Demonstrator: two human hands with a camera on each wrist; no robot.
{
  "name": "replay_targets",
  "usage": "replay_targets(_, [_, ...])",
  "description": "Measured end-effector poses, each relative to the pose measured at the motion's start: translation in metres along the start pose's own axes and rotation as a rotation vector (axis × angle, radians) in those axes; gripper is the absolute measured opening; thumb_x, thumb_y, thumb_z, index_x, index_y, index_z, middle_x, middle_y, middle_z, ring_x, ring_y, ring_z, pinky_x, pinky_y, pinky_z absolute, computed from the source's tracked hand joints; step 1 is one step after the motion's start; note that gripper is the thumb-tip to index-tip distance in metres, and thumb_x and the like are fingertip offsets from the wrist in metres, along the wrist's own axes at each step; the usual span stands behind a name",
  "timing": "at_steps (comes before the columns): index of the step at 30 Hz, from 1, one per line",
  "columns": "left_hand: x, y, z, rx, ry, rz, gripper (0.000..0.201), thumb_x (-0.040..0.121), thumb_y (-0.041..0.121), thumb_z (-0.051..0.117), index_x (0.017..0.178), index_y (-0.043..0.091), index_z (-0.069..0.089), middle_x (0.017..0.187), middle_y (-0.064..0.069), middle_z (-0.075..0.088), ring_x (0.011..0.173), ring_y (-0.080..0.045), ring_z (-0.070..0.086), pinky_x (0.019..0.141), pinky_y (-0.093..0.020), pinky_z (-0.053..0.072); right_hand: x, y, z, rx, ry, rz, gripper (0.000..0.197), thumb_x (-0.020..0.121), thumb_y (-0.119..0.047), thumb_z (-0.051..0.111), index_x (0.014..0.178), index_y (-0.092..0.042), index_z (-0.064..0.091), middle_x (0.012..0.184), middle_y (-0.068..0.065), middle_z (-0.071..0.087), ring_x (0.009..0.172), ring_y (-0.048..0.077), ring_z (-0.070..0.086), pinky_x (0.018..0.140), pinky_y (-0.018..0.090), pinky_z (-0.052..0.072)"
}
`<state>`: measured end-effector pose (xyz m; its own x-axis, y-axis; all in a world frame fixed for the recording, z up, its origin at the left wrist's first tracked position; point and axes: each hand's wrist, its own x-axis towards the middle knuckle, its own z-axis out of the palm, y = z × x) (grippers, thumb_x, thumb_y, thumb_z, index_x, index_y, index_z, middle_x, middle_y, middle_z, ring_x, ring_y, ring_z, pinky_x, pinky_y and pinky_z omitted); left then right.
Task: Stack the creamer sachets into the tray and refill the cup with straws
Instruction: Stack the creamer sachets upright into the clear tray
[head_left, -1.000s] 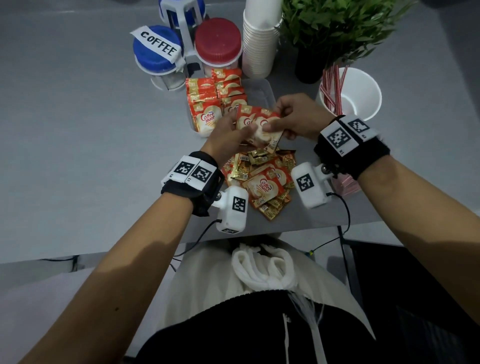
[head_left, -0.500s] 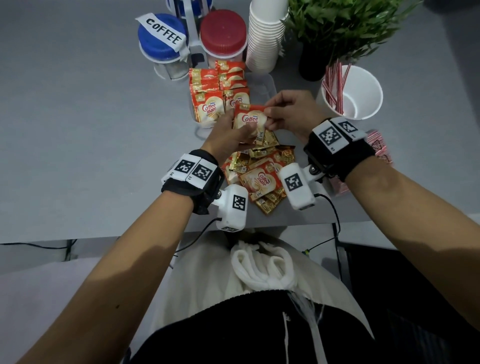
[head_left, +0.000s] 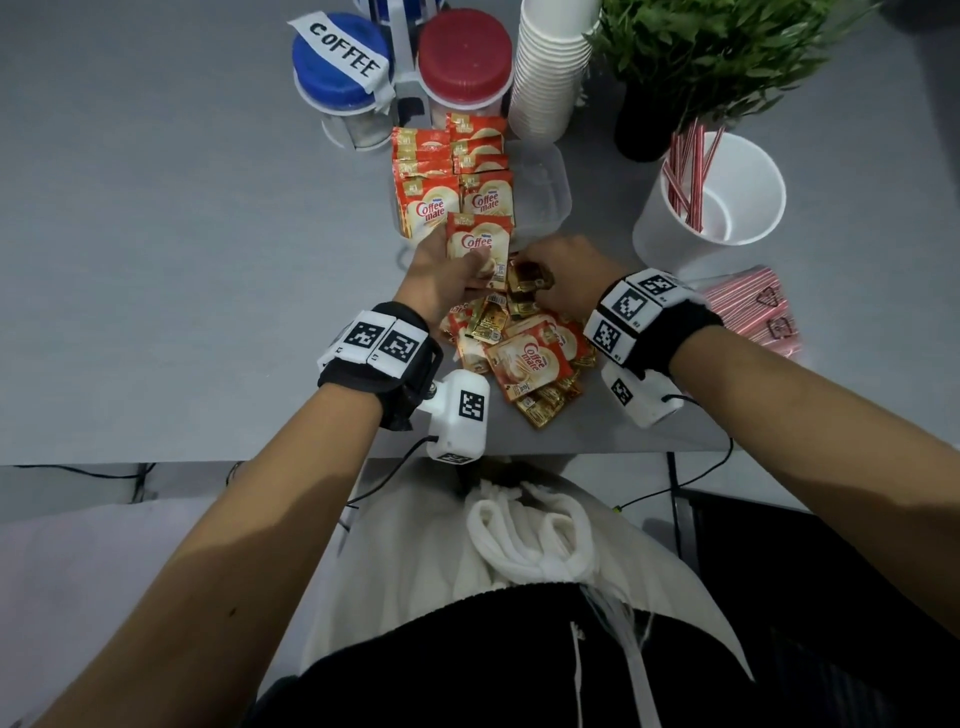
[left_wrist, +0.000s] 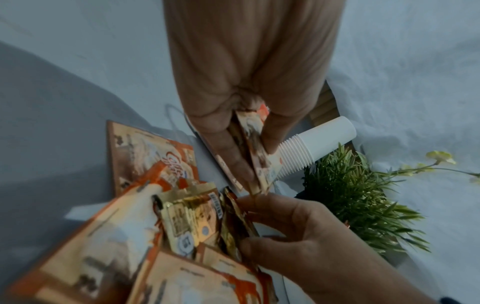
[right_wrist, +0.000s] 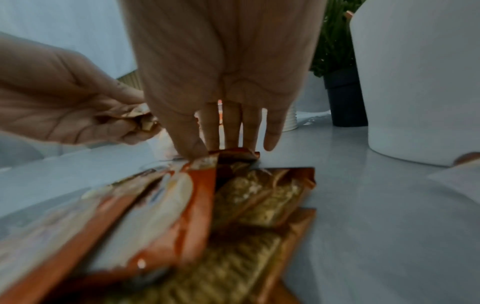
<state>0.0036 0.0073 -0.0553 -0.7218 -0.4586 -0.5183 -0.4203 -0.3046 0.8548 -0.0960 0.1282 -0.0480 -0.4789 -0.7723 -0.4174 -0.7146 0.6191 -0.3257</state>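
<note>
Orange-and-cream foil sachets (head_left: 524, 358) are lying in a loose heap at the table's near edge, some face up, some showing gold backs with barcodes. The left hand (head_left: 447, 275) is pinching a small stack of sachets (head_left: 478, 241) between thumb and fingers, just in front of the clear plastic tray (head_left: 545, 192), where more sachets are already standing in rows. The right hand (head_left: 566, 275) is reaching down into the heap, fingertips (right_wrist: 192, 148) touching the top edge of a sachet; whether it is gripping yet, I cannot tell. So the sachet-stacking step appears to be under way, with much of the heap still to go. Next, the right hand probably needs to lift one sachet cleanly off the slippery pile and square it against the held stack.

Readable writing: "Coffee mate" on the sachets and "COFFEE" on the blue-lidded jar (head_left: 340, 78). The white cup (head_left: 722, 197) is holding a few red-striped straws (head_left: 688, 176), and the straw packet (head_left: 753, 312) is lying beside it.
</note>
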Motion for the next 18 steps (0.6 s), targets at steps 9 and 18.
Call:
replay_targets(9, [0.002, -0.003, -0.005, 0.018, 0.030, -0.001, 0.040, 0.095, 0.008, 0.047, 0.133, 0.003, 0.037, 0.125, -0.018, 0.056, 0.105, -0.030, 0.059, 0.079, -0.036, 0.057, 0.004, 0.015, 0.001, 0.203, 0.299, 0.075, 0.022, 0.091, -0.011, 0.048, 0.102, -0.001, 0.064, 0.101, 0.019, 0.066, 0.095, 0.033, 0.057, 0.084, 0.037, 0.043])
replay_targets(18, [0.000, 0.001, 0.005, -0.014, 0.020, -0.018, 0.041, 0.098, 0.011, 0.040, 0.138, 0.006, 0.033, 0.111, -0.010, 0.057, 0.078, -0.014, 0.059, 0.072, -0.030, 0.054, -0.008, 0.011, -0.020, 0.932, 0.213, 0.106, 0.011, 0.084, -0.008, 0.064, 0.081, -0.017, 0.059, 0.042, -0.011, 0.058, 0.031, 0.002, 0.046, 0.033, 0.012, 0.035])
